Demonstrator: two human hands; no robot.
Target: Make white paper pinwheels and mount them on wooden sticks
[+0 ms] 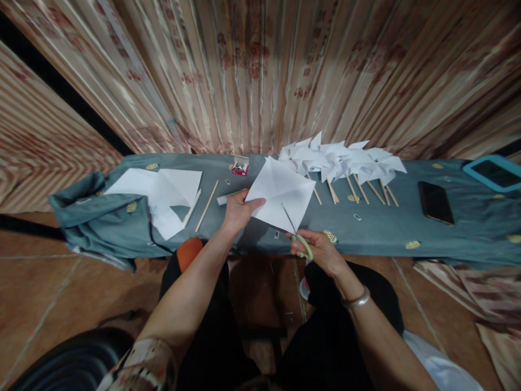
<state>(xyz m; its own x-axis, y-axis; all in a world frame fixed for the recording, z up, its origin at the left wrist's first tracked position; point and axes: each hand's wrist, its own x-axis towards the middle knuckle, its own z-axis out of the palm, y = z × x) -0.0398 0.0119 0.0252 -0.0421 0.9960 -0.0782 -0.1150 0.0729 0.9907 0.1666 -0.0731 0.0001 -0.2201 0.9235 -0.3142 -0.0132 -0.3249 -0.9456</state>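
Observation:
My left hand [240, 209] pinches the left edge of a square sheet of white paper [277, 187], thumb on top. Fold creases run across the sheet. In my right hand [319, 250] is a pair of scissors with pale green handles [303, 247]; the fingers wrap the handles. The blades lie at the sheet's lower right corner, pointing in toward its middle. Whether the blades are parted I cannot tell. Behind the sheet, several white paper pinwheels [342, 157] on wooden sticks lie in an overlapping row.
A grey-green cloth [386, 222] covers the narrow table. On the left lie white paper sheets [175, 187], a pen [192, 209] and a wooden stick [207, 206]. A small red box of pins [240, 166] sits at the back. Rightward are a phone [435, 202] and a blue-framed tablet [494, 172].

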